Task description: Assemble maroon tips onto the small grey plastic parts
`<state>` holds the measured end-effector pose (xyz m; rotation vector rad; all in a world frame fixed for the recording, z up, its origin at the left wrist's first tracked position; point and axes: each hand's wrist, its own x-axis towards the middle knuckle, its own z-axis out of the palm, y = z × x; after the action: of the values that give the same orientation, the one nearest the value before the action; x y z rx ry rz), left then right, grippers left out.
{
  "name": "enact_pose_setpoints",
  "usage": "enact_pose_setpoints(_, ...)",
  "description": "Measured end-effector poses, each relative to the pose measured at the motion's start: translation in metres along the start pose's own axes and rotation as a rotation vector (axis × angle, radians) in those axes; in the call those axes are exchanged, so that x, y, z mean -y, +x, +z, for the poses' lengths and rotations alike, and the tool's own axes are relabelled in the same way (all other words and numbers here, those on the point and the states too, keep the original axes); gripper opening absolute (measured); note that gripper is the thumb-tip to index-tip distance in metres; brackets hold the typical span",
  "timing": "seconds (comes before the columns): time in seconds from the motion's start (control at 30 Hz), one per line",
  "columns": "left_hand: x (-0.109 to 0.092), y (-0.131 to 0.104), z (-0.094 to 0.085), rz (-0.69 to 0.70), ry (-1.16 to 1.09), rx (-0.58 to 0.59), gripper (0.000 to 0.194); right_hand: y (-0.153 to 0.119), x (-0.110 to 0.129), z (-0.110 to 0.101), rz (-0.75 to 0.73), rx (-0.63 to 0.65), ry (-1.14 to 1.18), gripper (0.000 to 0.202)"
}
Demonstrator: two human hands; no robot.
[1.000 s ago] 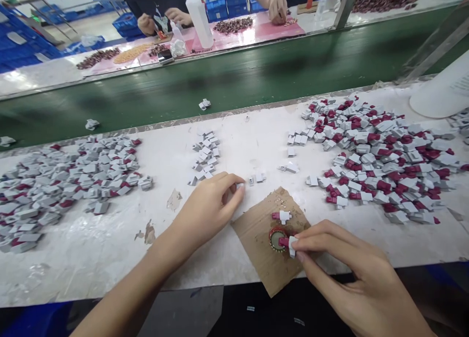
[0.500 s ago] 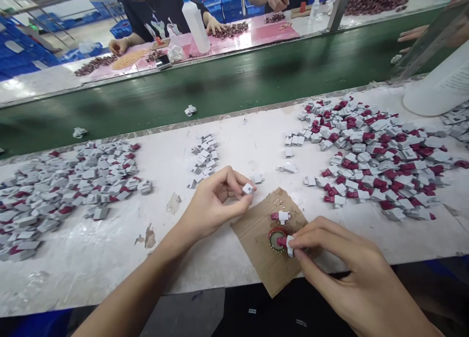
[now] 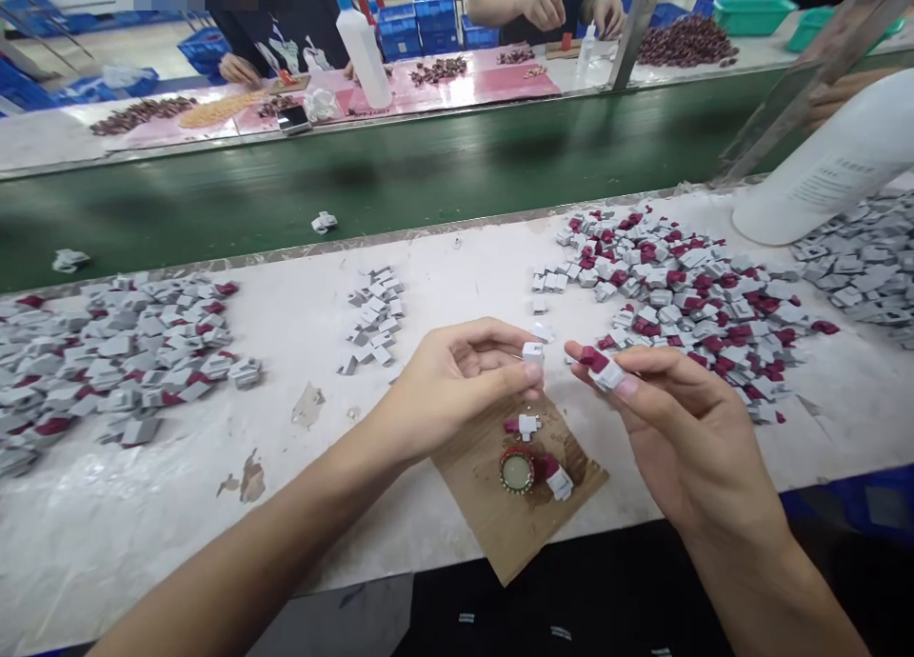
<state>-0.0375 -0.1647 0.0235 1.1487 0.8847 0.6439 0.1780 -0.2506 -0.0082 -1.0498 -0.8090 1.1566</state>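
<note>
Between the thumb and fingers of my left hand [image 3: 471, 381] is a small white piece [image 3: 532, 353]. My right hand [image 3: 678, 409] pinches a maroon-and-white piece [image 3: 604, 368] a short gap to the right of it. Below both hands lies a brown cardboard square [image 3: 486, 514]. On the cardboard sit a bottle cap [image 3: 516, 470] with its hollow side up, one maroon-and-white piece [image 3: 524, 427] above the cap, and another maroon-and-white piece [image 3: 557, 478] to its right.
Piles of white and maroon parts lie at left [image 3: 121, 352] and right [image 3: 685, 286], with a small white group [image 3: 375, 314] between. A large white bottle [image 3: 821, 171] stands at the right. Beyond the green belt [image 3: 428, 181], people's hands work at a far table.
My right hand has risen from the bottle cap with a maroon-and-white piece, close to my left hand. A maroon-and-white piece now lies right of the cap. The camera view has shifted.
</note>
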Motion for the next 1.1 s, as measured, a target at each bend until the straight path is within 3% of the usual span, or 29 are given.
enact_pose_setpoints(0.2, 0.003, 0.008, 0.017, 0.001, -0.109, 0.069, 0.032, 0.01, -0.004, 0.003, 0.039, 0.003, 0.089, 0.007)
enact_pose_setpoints(0.5, 0.009, 0.009, 0.016, -0.01, -0.117, 0.082, 0.032, 0.008, -0.006, -0.001, 0.06, -0.011, 0.007, 0.01)
enact_pose_setpoints(0.77, 0.01, 0.009, 0.014, -0.028, 0.061, 0.142, 0.018, 0.01, 0.003, -0.01, 0.076, 0.161, -0.228, 0.008)
enact_pose_setpoints(0.9, 0.001, 0.023, 0.014, 0.07, 0.22, 0.145, 0.019, 0.028, 0.014, -0.012, 0.059, 0.165, -0.334, 0.014)
enact_pose_setpoints(1.0, -0.014, 0.057, 0.003, 0.237, 0.582, 0.029, 0.011, 0.054, 0.022, -0.012, -0.104, 0.052, -0.742, 0.018)
enact_pose_setpoints(1.07, -0.024, 0.092, -0.01, 0.267, 0.809, -0.175, 0.004, 0.075, 0.023, -0.011, -0.216, -0.074, -1.17, 0.014)
enact_pose_setpoints(1.1, -0.029, 0.111, -0.019, 0.216, 0.868, -0.314, 0.004, 0.085, 0.022, -0.009, -0.23, -0.116, -1.348, 0.012)
